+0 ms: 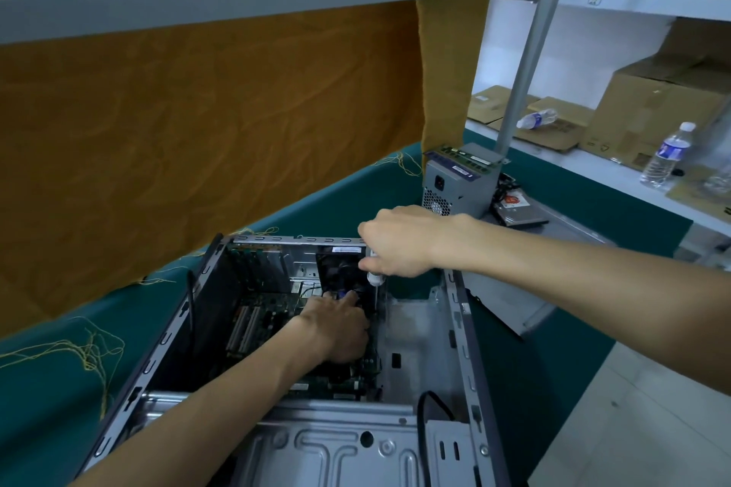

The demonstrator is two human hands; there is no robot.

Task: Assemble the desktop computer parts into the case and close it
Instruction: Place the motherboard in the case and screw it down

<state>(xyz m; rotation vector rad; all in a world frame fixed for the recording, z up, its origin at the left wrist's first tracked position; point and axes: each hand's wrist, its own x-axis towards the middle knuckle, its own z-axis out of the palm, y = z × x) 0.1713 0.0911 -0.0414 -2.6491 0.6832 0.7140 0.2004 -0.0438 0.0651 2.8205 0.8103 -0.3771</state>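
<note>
An open grey computer case lies on its side on the green table. A green motherboard sits in its floor, with a black fan at the far end. My left hand reaches deep into the case and rests on a part on the motherboard that it hides. My right hand grips the pale handle of a screwdriver, whose shaft points straight down into the case beside my left hand. The tip is hidden.
A grey power supply with a memory stick on top stands on the table beyond the case. A drive and a grey side panel lie to the right. Shelves with boxes and water bottles stand at right. An orange cloth hangs behind.
</note>
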